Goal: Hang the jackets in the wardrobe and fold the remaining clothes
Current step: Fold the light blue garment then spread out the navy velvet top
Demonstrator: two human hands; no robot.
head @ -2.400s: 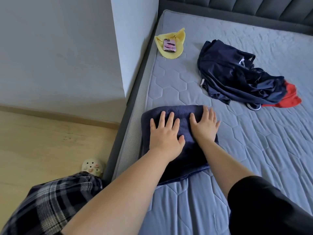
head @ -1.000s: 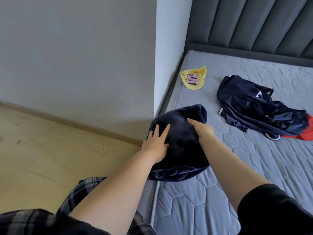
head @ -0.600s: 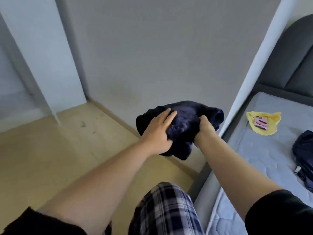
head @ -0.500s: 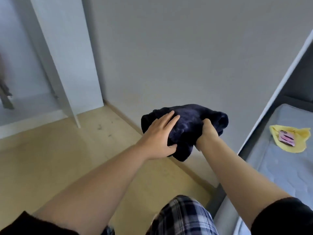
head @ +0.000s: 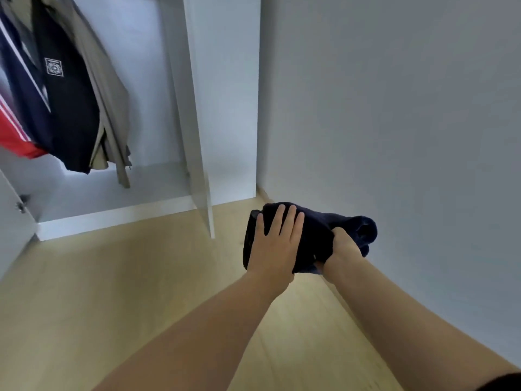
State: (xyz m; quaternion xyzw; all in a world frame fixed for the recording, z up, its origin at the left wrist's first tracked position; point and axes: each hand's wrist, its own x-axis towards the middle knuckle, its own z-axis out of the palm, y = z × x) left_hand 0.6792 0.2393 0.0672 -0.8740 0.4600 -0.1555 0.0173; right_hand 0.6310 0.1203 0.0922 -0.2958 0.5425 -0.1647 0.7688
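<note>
Head view: folded dark navy fleece garment (head: 315, 235) is held up in the air over the pale wood floor (head: 112, 292), right of centre, close to the plain grey wall (head: 394, 108) on the right. Left hand (head: 275, 244) lies flat on the garment's near left face, four fingers straight and spread, pressing on the cloth; nothing curled, grip fully open. Right hand (head: 342, 251) is on the garment's right side, fingers curled into the fabric, bunching it; grip closed round the cloth, fingertips hidden in the folds. Garment's right end bulges out past the right hand as a rounded roll. Both forearms bare, running in from the bottom edge; a bit of black sleeve (head: 501, 382) shows at the bottom right corner.

Up left, an open white wardrobe (head: 158, 122) with a white base board along the floor. Its white door panel (head: 197, 136) stands edge-on between the wardrobe opening and the hands, bottom corner near the garment but apart from it. Inside, upper left, jackets hang side by side: a beige jacket (head: 112, 108) on the right, a black jacket with a small white square logo (head: 67, 108) just left of it, then a navy jacket with white stripes and a red panel (head: 17, 117) at the frame edge. Hangers and rail out of frame. A metal hinge (head: 21, 206) shows on the left wardrobe door at far left. The picture is slightly motion-blurred.
</note>
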